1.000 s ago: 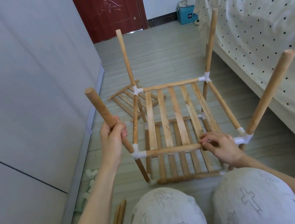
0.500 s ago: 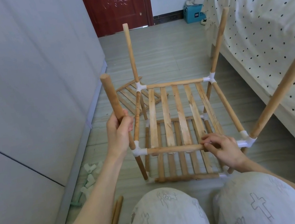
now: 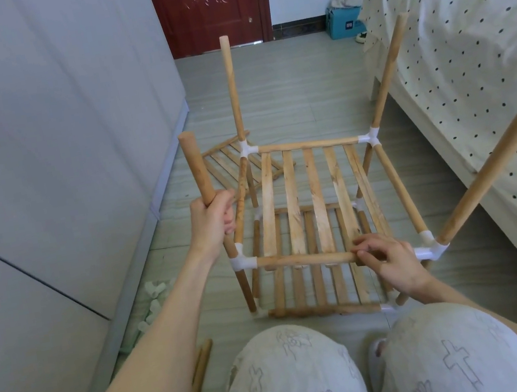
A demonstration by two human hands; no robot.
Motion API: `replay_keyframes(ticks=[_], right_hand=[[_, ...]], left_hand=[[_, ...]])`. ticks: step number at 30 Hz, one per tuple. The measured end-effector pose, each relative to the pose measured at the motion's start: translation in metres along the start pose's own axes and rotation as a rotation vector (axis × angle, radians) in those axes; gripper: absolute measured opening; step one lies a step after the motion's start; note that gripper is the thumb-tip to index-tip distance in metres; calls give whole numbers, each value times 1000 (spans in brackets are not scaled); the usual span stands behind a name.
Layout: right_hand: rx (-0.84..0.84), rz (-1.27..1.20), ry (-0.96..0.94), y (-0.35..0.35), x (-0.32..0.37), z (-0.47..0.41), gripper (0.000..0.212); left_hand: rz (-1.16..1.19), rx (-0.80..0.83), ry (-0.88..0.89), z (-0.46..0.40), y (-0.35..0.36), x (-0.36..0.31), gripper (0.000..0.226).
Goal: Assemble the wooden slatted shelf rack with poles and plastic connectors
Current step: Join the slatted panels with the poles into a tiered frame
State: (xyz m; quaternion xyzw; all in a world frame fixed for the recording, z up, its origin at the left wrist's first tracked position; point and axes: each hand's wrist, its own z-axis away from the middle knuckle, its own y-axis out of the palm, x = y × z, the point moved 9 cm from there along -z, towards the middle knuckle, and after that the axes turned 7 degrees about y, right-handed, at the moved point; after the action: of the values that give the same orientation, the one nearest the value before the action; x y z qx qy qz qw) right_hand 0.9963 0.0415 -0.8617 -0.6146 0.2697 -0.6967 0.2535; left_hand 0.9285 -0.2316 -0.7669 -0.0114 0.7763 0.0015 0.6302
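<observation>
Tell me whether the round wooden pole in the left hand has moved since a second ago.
Yes: the pole tipped rightward, nearer upright over its white plastic connector.

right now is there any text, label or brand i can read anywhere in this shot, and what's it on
No text can be read in this view.
Blue box by the door: it carries a small dark label, too small and blurred to read.
Trousers: printed crosses and plant figures only, no letters.
Door: a carved ornament, no writing.
Poles and white connector of the rack: no visible marks.
</observation>
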Motion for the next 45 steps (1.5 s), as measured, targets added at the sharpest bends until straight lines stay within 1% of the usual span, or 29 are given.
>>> replay_keyframes(ticks=[2, 4, 5, 6, 8, 11, 14, 17, 20, 23, 25, 28, 29, 31, 32, 34, 36, 38, 42, 44, 45], right_hand=[[4, 2, 4, 0, 0, 1, 10], [13, 19, -7, 2, -1, 0, 6], [16, 36, -15, 3, -2, 0, 5], [15, 60, -22, 3, -2, -1, 4], [1, 107, -27, 4, -3, -2, 7], [-21, 127, -31, 6, -5, -4, 8], [-27, 128, -38, 6, -6, -6, 6], [-29, 135, -40, 6, -7, -7, 5], [-31, 133, -36, 6, -7, -7, 4], [-15, 115, -37, 6, -6, -6, 10], [-13, 118, -33, 6, -6, -6, 11], [-14, 133, -29, 6, -7, -8, 10], [-10, 134, -25, 7, -7, -8, 10], [-8, 131, -20, 7, -8, -8, 9], [-8, 128, -17, 7, -8, -8, 9], [-9, 129, -15, 7, -8, -8, 10], [-5, 132, -12, 7, -9, -8, 12], [-2, 126, -12, 7, -9, -8, 14], [-4, 118, -20, 8, -10, -10, 19], [-9, 116, -24, 8, -11, -10, 18], [-11, 115, -26, 8, -11, -10, 18]], left_hand=[[-42, -11, -1, 3, -2, 0, 48], [-140, -43, 37, 9, -7, -1, 26], [-188, -74, 62, 13, -12, -2, 17], [-233, -116, 89, 18, -19, -2, 13], [-298, -174, 125, 26, -31, -3, 14], [-291, -163, 119, 33, -35, 1, 14], [-232, -82, 100, 28, -31, 2, 21], [-264, 36, 89, 23, -24, -1, 17], [-313, 89, 78, 23, -21, -4, 16], [-327, 90, 47, 30, -20, -1, 22], [-438, 63, 13, 36, -24, 4, 26], [-728, 74, -11, 37, -30, 4, 15], [-804, 80, 8, 35, -31, -2, 16], [-845, 46, 114, 25, -30, -28, 14], [-802, -1, 171, 21, -30, -47, 10], [-612, -87, 217, 12, -35, -76, 5], [-430, -79, 194, 9, -32, -87, 5], [-278, -34, 107, 13, -26, -76, 8], [57, 11, -139, 35, -26, -23, 25], [216, 37, -201, 40, -29, -8, 38], [257, 49, -209, 40, -30, -5, 40]])
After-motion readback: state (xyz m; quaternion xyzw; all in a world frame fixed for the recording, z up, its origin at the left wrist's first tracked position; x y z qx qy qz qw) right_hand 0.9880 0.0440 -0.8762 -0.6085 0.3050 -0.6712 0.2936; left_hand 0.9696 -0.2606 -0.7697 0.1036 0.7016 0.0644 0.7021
